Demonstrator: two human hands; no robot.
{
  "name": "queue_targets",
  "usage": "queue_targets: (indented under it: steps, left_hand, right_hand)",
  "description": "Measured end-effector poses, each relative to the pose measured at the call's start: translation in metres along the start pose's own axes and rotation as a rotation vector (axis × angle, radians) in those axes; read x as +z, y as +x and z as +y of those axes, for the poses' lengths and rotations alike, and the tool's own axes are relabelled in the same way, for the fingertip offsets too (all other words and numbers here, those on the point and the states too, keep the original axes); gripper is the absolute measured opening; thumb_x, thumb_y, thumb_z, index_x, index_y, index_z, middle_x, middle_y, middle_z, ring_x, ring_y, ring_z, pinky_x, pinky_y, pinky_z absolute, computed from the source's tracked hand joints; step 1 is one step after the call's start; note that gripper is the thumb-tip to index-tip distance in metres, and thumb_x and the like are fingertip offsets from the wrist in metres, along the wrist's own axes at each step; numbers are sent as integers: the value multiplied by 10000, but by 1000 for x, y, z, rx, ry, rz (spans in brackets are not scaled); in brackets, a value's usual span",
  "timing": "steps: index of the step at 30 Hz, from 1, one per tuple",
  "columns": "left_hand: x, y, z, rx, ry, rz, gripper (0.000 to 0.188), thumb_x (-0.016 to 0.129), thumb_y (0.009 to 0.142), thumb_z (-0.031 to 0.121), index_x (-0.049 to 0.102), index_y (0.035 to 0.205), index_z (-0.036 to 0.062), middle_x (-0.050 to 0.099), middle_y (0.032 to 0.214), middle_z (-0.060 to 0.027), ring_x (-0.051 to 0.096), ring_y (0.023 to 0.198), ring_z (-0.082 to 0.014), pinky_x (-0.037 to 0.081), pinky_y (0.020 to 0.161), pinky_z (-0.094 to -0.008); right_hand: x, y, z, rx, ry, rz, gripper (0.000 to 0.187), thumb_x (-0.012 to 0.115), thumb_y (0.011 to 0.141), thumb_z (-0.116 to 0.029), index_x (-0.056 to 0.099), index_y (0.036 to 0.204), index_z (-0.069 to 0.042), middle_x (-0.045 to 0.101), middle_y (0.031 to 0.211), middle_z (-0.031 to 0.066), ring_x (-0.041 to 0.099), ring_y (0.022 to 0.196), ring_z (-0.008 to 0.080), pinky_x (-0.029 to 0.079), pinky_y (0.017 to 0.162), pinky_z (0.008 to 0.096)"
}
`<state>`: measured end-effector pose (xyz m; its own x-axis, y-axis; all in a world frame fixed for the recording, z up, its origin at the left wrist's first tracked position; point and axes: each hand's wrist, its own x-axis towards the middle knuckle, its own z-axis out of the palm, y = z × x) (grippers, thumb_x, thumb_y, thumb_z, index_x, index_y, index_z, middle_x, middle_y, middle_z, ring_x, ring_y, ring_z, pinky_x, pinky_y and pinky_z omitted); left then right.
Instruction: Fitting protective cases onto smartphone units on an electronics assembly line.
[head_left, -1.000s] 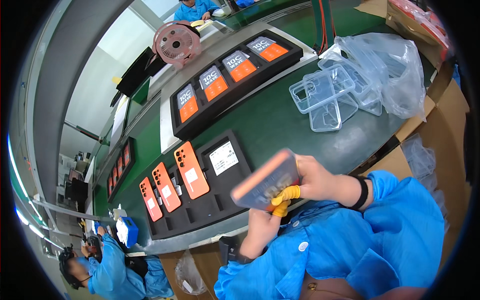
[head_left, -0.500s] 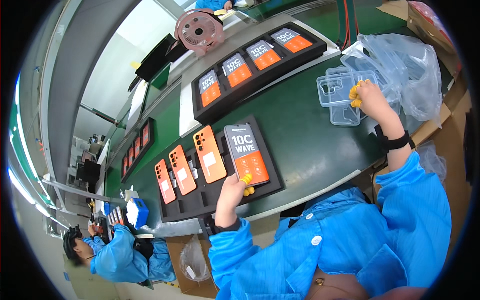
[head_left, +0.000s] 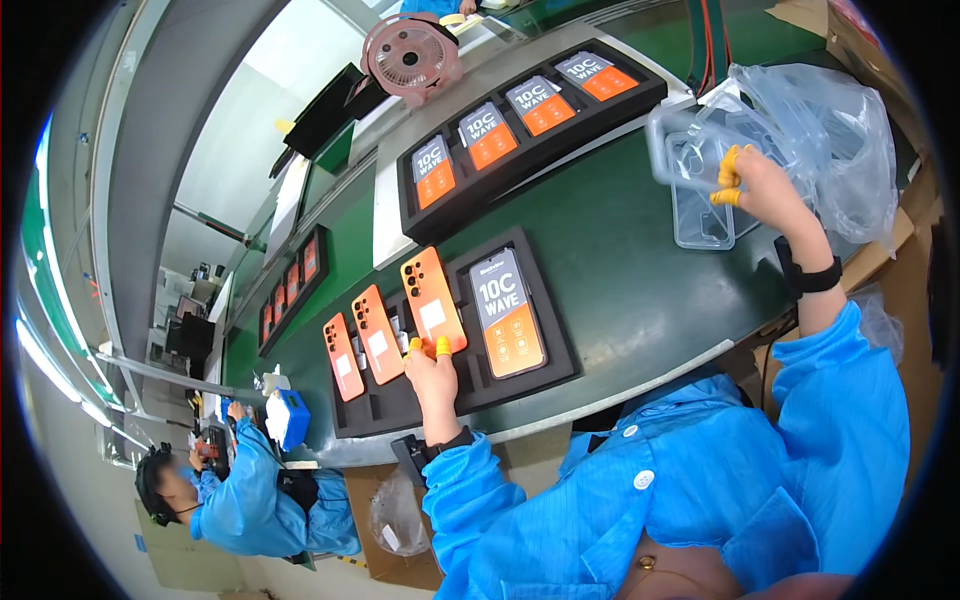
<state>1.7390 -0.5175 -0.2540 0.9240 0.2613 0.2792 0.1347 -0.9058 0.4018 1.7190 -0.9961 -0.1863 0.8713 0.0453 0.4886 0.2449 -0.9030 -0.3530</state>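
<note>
Yellow finger cots cover some of my fingertips. My left hand (head_left: 432, 382) is closed at the lower end of an orange phone (head_left: 429, 290), which lies back up in a black foam tray (head_left: 552, 325). To its left in that tray are two more orange phones (head_left: 375, 335), each with a white label. On its right lies a phone with a grey-and-orange printed front (head_left: 508, 315). Between the fingers of my right hand (head_left: 765, 185) is a clear phone case (head_left: 660, 150), tilted and smeared by motion. Beneath it, another clear case (head_left: 702, 205) rests on the green table.
A second black tray (head_left: 420, 222) of printed-front phones stands farther back, near a pink fan (head_left: 410, 55). Plastic bags (head_left: 850, 150) lie at the right. Farther left are another phone tray (head_left: 296, 285), a blue box (head_left: 288, 420) and a seated co-worker (head_left: 255, 500).
My left hand has moved left from the printed-front phone to the orange phone beside it. My right hand has raised and tilted the clear case off the others.
</note>
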Motion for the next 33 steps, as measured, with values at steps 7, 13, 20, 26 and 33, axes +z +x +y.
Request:
queue_targets:
  steps: [7, 13, 20, 26, 33]
  left_hand:
    - [-7, 6, 10, -336, -703, -24, 291, 548, 803, 166, 495, 1013, -30, 543, 869, -48, 504, 737, -116, 395, 643, -216]
    - [-11, 2, 1, -369, -1242, -153, 224, 514, 793, 101, 508, 1009, 42, 559, 883, -22, 529, 785, -107, 403, 653, -224]
    - [-13, 0, 7, -354, -1206, -174, 202, 481, 799, 47, 496, 999, 19, 555, 919, -45, 530, 832, -127, 400, 735, -221]
    - [-14, 0, 6, -345, -1216, -170, 200, 483, 802, 46, 496, 999, 14, 557, 919, -44, 529, 831, -120, 405, 725, -215]
    - [-16, 0, 5, -325, -1183, -204, 202, 477, 808, 44, 493, 1007, 9, 555, 921, -47, 530, 827, -122, 405, 731, -217]
  right_hand:
    - [7, 15, 2, 305, 338, -338, 184, 667, 659, -123, 524, 667, -7, 558, 657, 71, 539, 671, 167, 422, 632, 280]
    - [14, 21, 16, 362, 613, -300, 125, 594, 720, -86, 516, 656, -11, 572, 687, 34, 539, 708, 113, 412, 651, 237]
    - [3, 25, 40, 439, 838, -335, 84, 569, 748, -132, 554, 717, -55, 547, 728, -18, 480, 687, 73, 378, 648, 206]
    - [11, 33, 0, 122, 249, -202, 149, 603, 734, -167, 550, 740, -28, 573, 747, 72, 525, 714, 147, 405, 651, 272]
    - [12, 35, -9, 220, 220, -466, 173, 612, 722, -166, 517, 720, -21, 506, 705, 114, 492, 709, 247, 389, 619, 317]
